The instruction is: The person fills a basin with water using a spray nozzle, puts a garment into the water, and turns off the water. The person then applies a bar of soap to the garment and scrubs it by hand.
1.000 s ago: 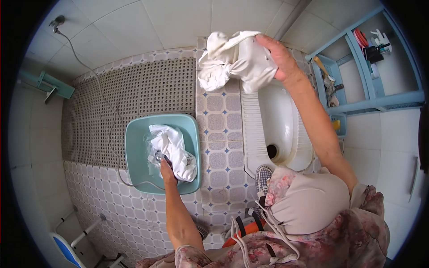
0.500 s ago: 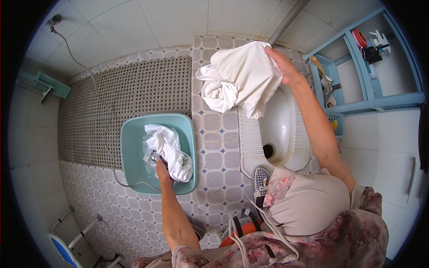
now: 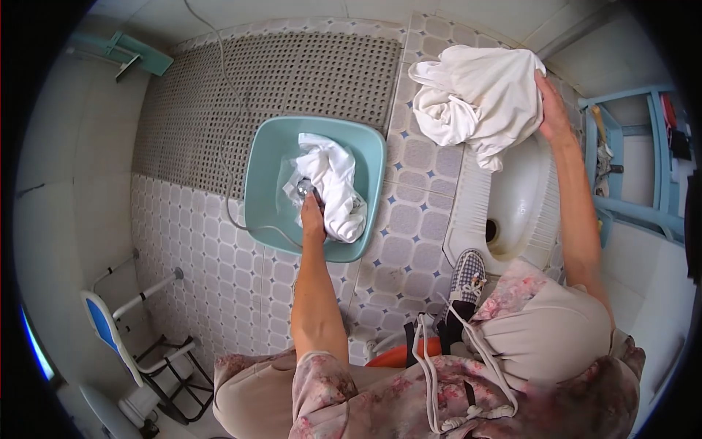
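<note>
Left arm's pointing pretty much straight out in front, elbow a bit bent, with the left hand (image 3: 313,216) down low and its fingers curled closed in a grip. Right arm's stretched way out to the right side and looks nearly straight, and the right hand (image 3: 553,110) has its fingers partly hidden, thumb side not really readable from up here. Both forearms are bare.

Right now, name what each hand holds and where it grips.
Right hand: the white cloth outside the basin, by its right edge. Left hand: the shower head, seemingly by the handle.
</note>
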`<state>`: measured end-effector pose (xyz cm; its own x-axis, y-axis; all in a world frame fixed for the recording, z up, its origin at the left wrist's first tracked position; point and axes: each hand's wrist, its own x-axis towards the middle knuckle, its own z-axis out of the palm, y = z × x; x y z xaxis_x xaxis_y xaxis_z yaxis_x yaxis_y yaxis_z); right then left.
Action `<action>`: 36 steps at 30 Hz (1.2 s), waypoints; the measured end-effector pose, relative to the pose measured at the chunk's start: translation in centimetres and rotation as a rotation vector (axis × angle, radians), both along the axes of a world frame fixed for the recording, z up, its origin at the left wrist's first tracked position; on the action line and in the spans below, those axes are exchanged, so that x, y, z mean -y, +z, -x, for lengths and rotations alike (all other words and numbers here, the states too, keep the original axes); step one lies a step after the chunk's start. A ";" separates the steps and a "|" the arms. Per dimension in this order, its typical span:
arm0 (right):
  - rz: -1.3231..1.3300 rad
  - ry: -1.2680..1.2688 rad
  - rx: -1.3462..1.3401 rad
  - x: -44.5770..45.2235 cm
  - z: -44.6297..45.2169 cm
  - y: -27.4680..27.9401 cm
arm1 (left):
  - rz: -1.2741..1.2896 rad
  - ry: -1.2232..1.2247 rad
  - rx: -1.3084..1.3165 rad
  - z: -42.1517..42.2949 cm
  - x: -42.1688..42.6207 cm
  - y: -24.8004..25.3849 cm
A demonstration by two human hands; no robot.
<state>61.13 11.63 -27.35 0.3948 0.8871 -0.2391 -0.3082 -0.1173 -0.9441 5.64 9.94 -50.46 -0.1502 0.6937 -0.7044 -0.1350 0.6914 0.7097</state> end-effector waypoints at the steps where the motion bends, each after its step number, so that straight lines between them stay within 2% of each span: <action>1: -0.029 0.010 0.007 -0.3 0.8 0.7 | -0.006 -0.005 -0.015 -0.1 0.0 0.4; 7: -0.219 0.017 -0.013 -3.5 3.9 6.2 | -0.039 -0.037 -0.041 -0.3 0.2 1.1; 11: -0.321 0.025 -0.091 -7.2 1.5 9.6 | -0.055 -0.019 -0.037 -0.2 0.3 0.4; 14: -0.490 0.047 0.012 -9.3 3.7 13.5 | -0.061 -0.023 -0.054 -0.3 0.3 1.0; 17: -0.489 0.002 0.078 -11.4 2.9 13.2 | -0.047 -0.038 -0.076 0.1 0.4 0.5; 19: -0.312 0.027 0.163 -14.1 -2.6 7.9 | -0.018 -0.070 -0.087 0.1 0.0 -0.1; 20: -0.223 0.042 0.193 -14.5 -4.8 5.2 | -0.047 -0.050 -0.125 -0.8 0.1 1.2; 22: -0.062 0.058 0.259 -12.4 -2.2 2.3 | -0.024 -0.117 -0.097 0.5 -0.1 -0.7; 24: -0.020 -0.159 0.048 -9.9 -0.4 -1.7 | -0.017 -0.106 -0.093 0.2 0.0 0.1; 25: 0.109 -0.188 -0.038 -9.8 -3.0 -6.5 | -0.045 -0.025 -0.149 -0.8 0.1 1.0; 26: 0.154 -0.193 0.042 -8.1 -2.8 -8.5 | -0.055 -0.074 -0.173 -0.4 0.1 0.8; 27: 0.203 -0.201 0.118 -5.9 -1.8 -9.8 | -0.046 -0.012 -0.070 -0.5 0.2 0.9; 28: 0.178 -0.129 0.081 -4.2 -1.2 -11.2 | -0.057 -0.010 -0.040 -0.6 0.3 1.0; 29: 0.154 -0.054 0.040 -2.8 -0.7 -11.9 | -0.067 -0.007 -0.013 -0.6 0.4 1.1; 32: 0.210 -0.072 0.136 0.0 1.0 -11.9 | -0.027 0.003 -0.014 -0.2 0.2 0.5; 36: 0.204 -0.208 0.243 0.7 0.3 -11.9 | -0.051 -0.018 -0.016 0.0 0.2 0.2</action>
